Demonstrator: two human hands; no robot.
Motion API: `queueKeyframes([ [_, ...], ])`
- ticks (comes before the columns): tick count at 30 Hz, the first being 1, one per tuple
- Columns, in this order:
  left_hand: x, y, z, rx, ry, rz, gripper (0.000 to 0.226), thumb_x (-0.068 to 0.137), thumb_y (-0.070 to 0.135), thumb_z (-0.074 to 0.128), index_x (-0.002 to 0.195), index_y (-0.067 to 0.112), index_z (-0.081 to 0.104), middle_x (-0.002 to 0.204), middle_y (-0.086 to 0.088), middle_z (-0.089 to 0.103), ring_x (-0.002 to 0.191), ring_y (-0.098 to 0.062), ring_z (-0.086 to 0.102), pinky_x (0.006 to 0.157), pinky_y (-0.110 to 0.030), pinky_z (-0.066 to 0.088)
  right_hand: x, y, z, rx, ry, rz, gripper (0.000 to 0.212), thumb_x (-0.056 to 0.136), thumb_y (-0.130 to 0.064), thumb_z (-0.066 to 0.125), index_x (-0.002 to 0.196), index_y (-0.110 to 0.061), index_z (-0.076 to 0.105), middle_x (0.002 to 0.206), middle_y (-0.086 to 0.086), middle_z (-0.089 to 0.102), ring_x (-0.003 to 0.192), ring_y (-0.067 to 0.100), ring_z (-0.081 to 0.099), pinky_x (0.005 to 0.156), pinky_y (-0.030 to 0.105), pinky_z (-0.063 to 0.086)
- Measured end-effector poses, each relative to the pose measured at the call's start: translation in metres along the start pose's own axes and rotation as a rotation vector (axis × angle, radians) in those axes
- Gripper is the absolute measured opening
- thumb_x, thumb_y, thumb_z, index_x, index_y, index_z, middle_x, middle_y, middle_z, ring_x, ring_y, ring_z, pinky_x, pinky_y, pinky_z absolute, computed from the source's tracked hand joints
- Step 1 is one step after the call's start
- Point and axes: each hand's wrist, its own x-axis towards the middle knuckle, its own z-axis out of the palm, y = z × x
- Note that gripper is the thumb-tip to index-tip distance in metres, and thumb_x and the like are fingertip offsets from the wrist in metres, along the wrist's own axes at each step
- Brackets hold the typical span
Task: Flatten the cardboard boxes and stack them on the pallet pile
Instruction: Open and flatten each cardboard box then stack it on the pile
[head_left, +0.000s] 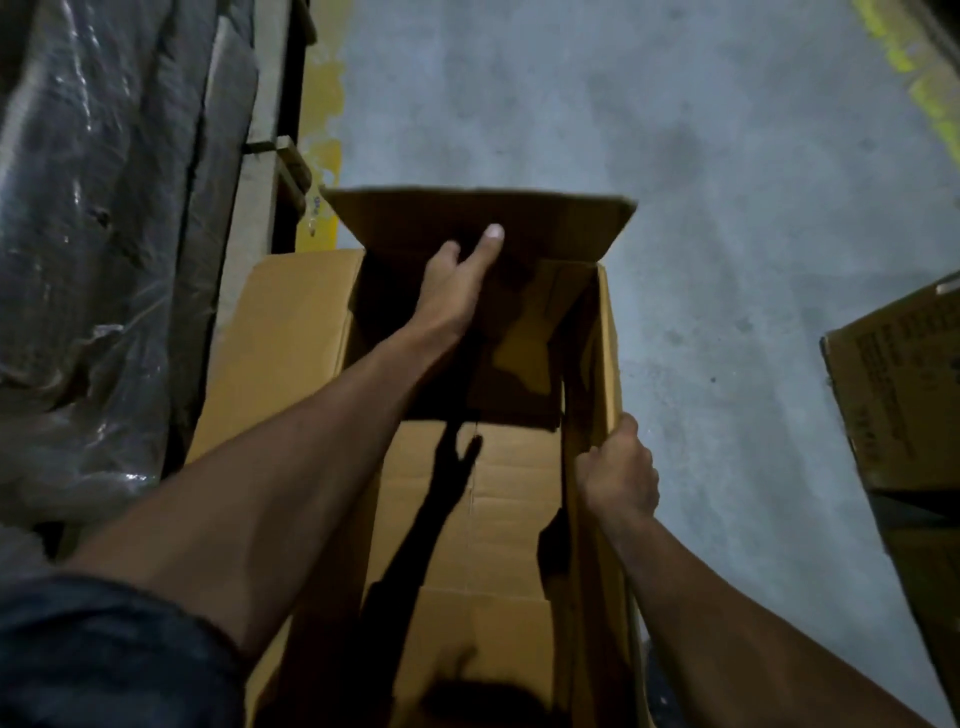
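- Head view: open cardboard box (514, 499) on concrete floor (727, 182).
- Left hand (457, 283) reaches inside, fingers extended onto far flap (467, 218), likely to fold it.
- Right hand (618, 473) grips right wall's edge, steadying.

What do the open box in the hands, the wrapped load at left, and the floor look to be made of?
Open box: brown corrugated cardboard, matte, with creased fold lines and a centre seam. Wrapped load: clear plastic film, glossy and wrinkled, over something dark I cannot identify. Floor: probably bare concrete, grey, mottled, dull, with worn yellow painted lines.
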Motion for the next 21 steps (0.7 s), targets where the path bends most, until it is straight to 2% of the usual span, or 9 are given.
queueKeyframes([
  [1,0.012,-0.004,-0.001,0.193,-0.060,0.028,0.068,0.101,0.045,0.050,0.153,0.008,0.029,0.157,-0.011,0.035,0.143,-0.020,0.035,0.112,-0.031,0.032,0.001,0.000,0.000,0.004,0.000,0.001,0.044,0.098,-0.012,0.058,0.139,-0.011,0.041,0.122,0.014,0.061,0.108,0.033,0.062,0.080,0.040,0.051],
  [3,0.039,-0.012,-0.005,0.668,-0.146,0.127,0.082,0.100,0.046,0.052,0.158,0.009,0.008,0.166,-0.008,0.009,0.153,-0.026,0.005,0.120,-0.039,0.015,0.002,0.001,0.000,0.016,-0.002,0.002,0.043,0.099,-0.011,0.057,0.140,-0.011,0.042,0.123,0.014,0.061,0.110,0.033,0.062,0.082,0.040,0.051],
  [5,0.066,-0.021,-0.008,1.099,-0.164,0.254,0.083,0.098,0.044,0.055,0.157,0.006,0.009,0.166,-0.010,0.009,0.153,-0.029,0.003,0.120,-0.043,0.016,0.005,0.003,0.000,0.020,-0.014,0.002,0.046,0.099,-0.010,0.056,0.143,-0.011,0.040,0.125,0.013,0.061,0.111,0.031,0.061,0.082,0.038,0.051],
  [7,0.086,-0.024,-0.007,1.339,-0.196,0.332,0.077,0.097,0.043,0.055,0.153,0.005,0.019,0.164,-0.013,0.016,0.150,-0.032,0.012,0.119,-0.045,0.020,0.007,0.004,0.001,0.021,-0.023,0.001,0.045,0.100,-0.010,0.055,0.142,-0.012,0.041,0.124,0.012,0.061,0.108,0.030,0.062,0.079,0.035,0.049],
  [10,0.109,-0.022,-0.003,1.455,-0.232,0.372,0.057,0.098,0.042,0.055,0.139,0.006,0.039,0.151,-0.017,0.039,0.139,-0.035,0.036,0.109,-0.044,0.033,0.010,0.006,0.002,0.017,-0.032,-0.002,0.040,0.099,-0.010,0.056,0.137,-0.012,0.043,0.122,0.012,0.062,0.106,0.030,0.063,0.077,0.034,0.048],
  [12,0.119,-0.021,0.001,1.476,-0.233,0.355,0.043,0.100,0.042,0.052,0.126,0.008,0.048,0.135,-0.018,0.054,0.123,-0.037,0.051,0.092,-0.043,0.041,0.011,0.006,0.002,0.009,-0.040,-0.001,0.040,0.100,-0.011,0.056,0.138,-0.012,0.043,0.122,0.012,0.061,0.107,0.030,0.063,0.077,0.033,0.047],
  [14,0.126,-0.023,0.004,1.489,-0.227,0.329,0.037,0.102,0.040,0.048,0.121,0.009,0.051,0.125,-0.017,0.060,0.114,-0.038,0.056,0.081,-0.040,0.039,0.011,0.005,0.002,0.006,-0.042,-0.001,0.042,0.099,-0.012,0.056,0.139,-0.012,0.042,0.123,0.013,0.061,0.109,0.031,0.062,0.079,0.034,0.048],
  [19,0.125,-0.028,0.005,1.540,-0.201,0.365,0.030,0.104,0.035,0.046,0.118,0.010,0.053,0.122,-0.017,0.062,0.110,-0.037,0.059,0.080,-0.039,0.039,0.011,0.002,0.004,0.001,-0.032,0.014,0.046,0.098,-0.010,0.057,0.142,-0.013,0.041,0.124,0.012,0.061,0.109,0.031,0.062,0.084,0.039,0.052],
  [21,0.118,-0.029,0.006,1.545,-0.172,0.395,0.033,0.104,0.035,0.046,0.122,0.009,0.050,0.124,-0.019,0.059,0.112,-0.038,0.057,0.086,-0.042,0.042,0.009,0.000,0.004,0.001,-0.028,0.019,0.048,0.098,-0.010,0.057,0.143,-0.013,0.040,0.126,0.011,0.061,0.110,0.030,0.062,0.084,0.038,0.052],
])
